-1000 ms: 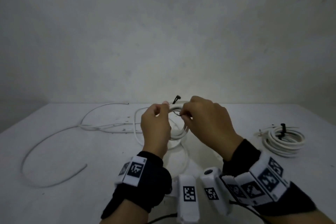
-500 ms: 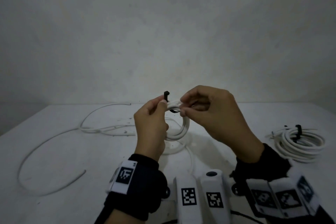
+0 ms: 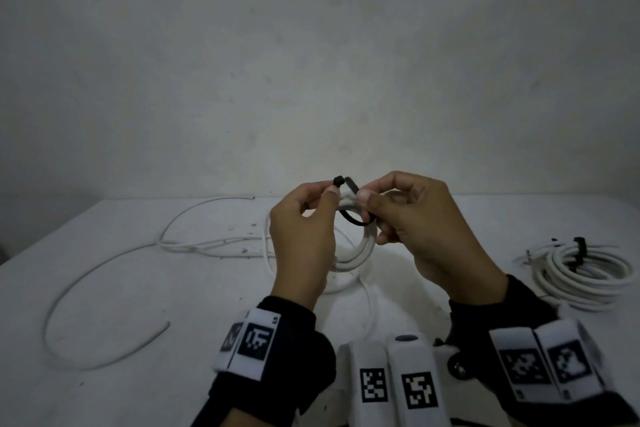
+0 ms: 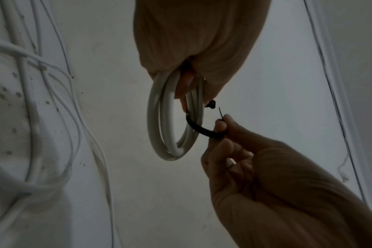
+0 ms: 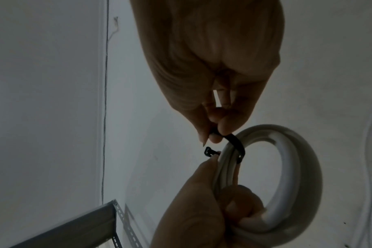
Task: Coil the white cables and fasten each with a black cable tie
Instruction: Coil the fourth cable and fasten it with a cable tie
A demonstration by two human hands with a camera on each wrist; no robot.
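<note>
A small white cable coil [image 3: 360, 248] hangs in the air above the table, gripped at its top by my left hand [image 3: 329, 194]. A black cable tie [image 3: 353, 221] loops under the coil's strands. Its square head [image 3: 338, 181] sticks up beside my left thumb. My right hand [image 3: 367, 204] pinches the tie's tail close to that head. In the left wrist view the tie [image 4: 202, 129] curves from the coil [image 4: 157, 120] to the right hand's fingertips [image 4: 222, 125], with a small gap to the head [image 4: 210, 104]. The right wrist view shows the tie [image 5: 236, 142] over the coil [image 5: 297, 167].
A tied white coil [image 3: 585, 270] lies on the table at the right. A long loose white cable [image 3: 100, 270] sweeps across the left side, with thinner white cables [image 3: 207, 244] behind it. A slotted metal bar [image 5: 74, 231] shows in the right wrist view.
Both hands have lifted the coil up off the table. The tie now loops under the strands, and the right hand has brought its tail up near the head.
</note>
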